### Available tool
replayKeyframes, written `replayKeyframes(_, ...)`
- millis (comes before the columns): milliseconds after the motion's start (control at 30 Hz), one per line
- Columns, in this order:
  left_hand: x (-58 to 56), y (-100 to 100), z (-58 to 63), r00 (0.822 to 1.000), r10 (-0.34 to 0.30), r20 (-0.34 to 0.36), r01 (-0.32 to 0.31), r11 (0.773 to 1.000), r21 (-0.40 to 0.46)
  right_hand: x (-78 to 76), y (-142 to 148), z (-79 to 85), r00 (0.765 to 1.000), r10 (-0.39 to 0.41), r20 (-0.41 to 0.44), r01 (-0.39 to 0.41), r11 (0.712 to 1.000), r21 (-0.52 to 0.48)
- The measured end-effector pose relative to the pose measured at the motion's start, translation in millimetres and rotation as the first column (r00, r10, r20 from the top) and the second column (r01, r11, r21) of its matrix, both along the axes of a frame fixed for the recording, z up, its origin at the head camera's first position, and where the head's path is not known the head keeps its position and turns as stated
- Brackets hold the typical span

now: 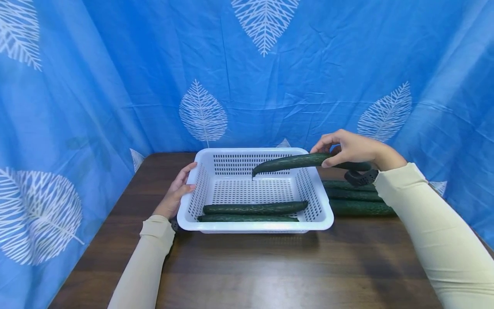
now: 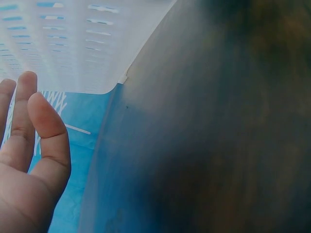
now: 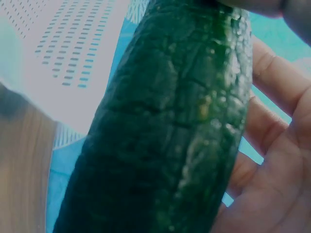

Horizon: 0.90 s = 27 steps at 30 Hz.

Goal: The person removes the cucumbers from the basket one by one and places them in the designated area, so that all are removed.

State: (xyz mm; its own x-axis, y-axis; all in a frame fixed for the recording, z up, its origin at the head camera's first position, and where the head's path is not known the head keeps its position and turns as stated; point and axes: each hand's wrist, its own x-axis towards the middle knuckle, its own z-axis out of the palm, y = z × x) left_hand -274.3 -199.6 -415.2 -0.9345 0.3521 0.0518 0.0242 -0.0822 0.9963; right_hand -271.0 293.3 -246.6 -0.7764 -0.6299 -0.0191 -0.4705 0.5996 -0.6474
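My right hand [image 1: 353,150] grips a long dark green cucumber [image 1: 289,162] between thumb and fingers. The cucumber's thin tip hangs over the inside of a white plastic basket [image 1: 254,227], while its thicker end runs back under the wrist. Up close in the right wrist view, the cucumber [image 3: 165,116] shows wrinkled, glossy skin. Two more cucumbers lie side by side along the basket's near side, the upper one [image 1: 254,209] and the lower one [image 1: 247,218]. At the basket's left rim rests my left hand [image 1: 177,191], its fingers [image 2: 24,102] fairly straight against the outer side.
Several cucumbers [image 1: 359,207] lie on the dark wooden table [image 1: 247,266] right of the basket, partly hidden by the right forearm. A blue curtain [image 1: 301,86] with white leaf prints hangs behind the table and along both sides.
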Motion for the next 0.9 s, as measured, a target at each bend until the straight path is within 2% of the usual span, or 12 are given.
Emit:
replayKeyframes(133,-0.1,0.7,-0.2,1.0,-0.001,-0.013,0.001,1.0,-0.004,6.3,14.1,-5.2,0.999,0.005,-0.043,-0.006,1.0,-0.023)
replayKeyframes(367,1.4,0.8,-0.1,1.0,0.008,-0.006,-0.008,1.0,-0.01,19.9,35.1,-13.2,0.993,-0.038,-0.111,0.034,0.999,-0.037)
replayKeyframes(533,2.3,0.7,-1.1,1.0,0.005,-0.009,-0.004,1.0,0.005,30.2,50.1,-16.9,0.986,-0.027,-0.163,0.021,0.999,-0.042)
replayKeyframes(667,3.3,0.2,-2.7,1.0,0.004,-0.015,-0.004,1.0,0.005,37.8,60.2,-19.1,0.982,-0.038,-0.186,0.03,0.998,-0.048)
replayKeyframes(900,3.2,1.8,-5.3,0.999,-0.001,-0.036,0.001,1.0,0.007,53.7,82.8,-27.9,0.975,-0.102,-0.197,0.096,0.995,-0.04)
